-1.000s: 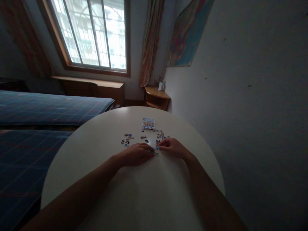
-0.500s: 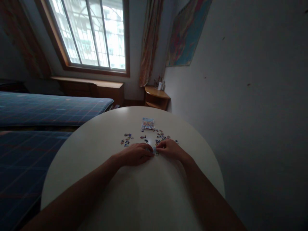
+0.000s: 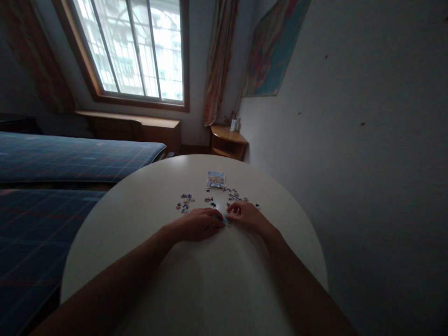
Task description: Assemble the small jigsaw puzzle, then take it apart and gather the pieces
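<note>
Between my hands lies a small joined patch of jigsaw pieces (image 3: 227, 221), light blue and mostly covered by fingers. My left hand (image 3: 200, 224) rests on the table, its curled fingers closed on the patch's left side. From the right, my right hand (image 3: 247, 215) pinches at the patch's upper right edge, thumb and forefinger close together; the piece there is too small to make out fully. Loose jigsaw pieces (image 3: 234, 195) lie just beyond my right hand, and another group of pieces (image 3: 185, 203) lies beyond my left hand. A picture packet (image 3: 216, 179) sits farther back.
The round white table (image 3: 140, 196) holds everything. A plaid mattress (image 3: 70, 158) borders it on the left, and a pale wall (image 3: 367, 186) stands on the right. Behind are a corner shelf (image 3: 229, 135) and a barred window (image 3: 129, 51).
My right hand's fingers have shifted slightly at the patch's edge. My left hand stays in place, and the loose pieces have not visibly moved.
</note>
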Available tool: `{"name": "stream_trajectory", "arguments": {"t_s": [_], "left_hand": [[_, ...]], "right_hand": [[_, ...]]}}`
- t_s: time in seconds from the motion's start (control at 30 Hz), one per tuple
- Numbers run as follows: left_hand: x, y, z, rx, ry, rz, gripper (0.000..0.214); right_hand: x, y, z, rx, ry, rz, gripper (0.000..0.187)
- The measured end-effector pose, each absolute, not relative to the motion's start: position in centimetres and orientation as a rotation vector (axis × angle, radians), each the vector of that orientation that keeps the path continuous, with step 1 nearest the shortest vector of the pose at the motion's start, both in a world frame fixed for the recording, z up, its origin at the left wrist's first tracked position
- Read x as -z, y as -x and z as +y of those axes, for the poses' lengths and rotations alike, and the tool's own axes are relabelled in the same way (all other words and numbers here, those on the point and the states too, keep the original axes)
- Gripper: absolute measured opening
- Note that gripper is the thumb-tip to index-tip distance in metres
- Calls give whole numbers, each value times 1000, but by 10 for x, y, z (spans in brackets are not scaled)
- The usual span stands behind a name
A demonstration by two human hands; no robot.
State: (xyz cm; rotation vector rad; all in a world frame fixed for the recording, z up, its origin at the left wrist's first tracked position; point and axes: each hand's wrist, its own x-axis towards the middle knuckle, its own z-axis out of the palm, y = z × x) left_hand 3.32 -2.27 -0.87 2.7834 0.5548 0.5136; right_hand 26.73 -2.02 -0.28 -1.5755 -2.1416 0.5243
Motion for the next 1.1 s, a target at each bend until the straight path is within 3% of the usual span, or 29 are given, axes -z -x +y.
{"name": "stream_trajectory", "arguments": {"t_s": [0.27, 0.57, 0.87, 1.1], "left_hand": [[8, -33, -23, -487, -2792, 552, 30], [10, -34, -22, -529, -2760, 558, 26], [13, -36, -22, -538, -2775, 576, 25], [9, -37, -24, -522, -2771, 582, 25]], "right_hand": [[6, -270, -18, -441, 1578, -2184, 26], [12, -297, -3, -238, 1681, -2015, 18], [38, -309, 6, -122, 2030, -1985, 64], [37, -297, 0, -191, 1962, -2151, 66]]}}
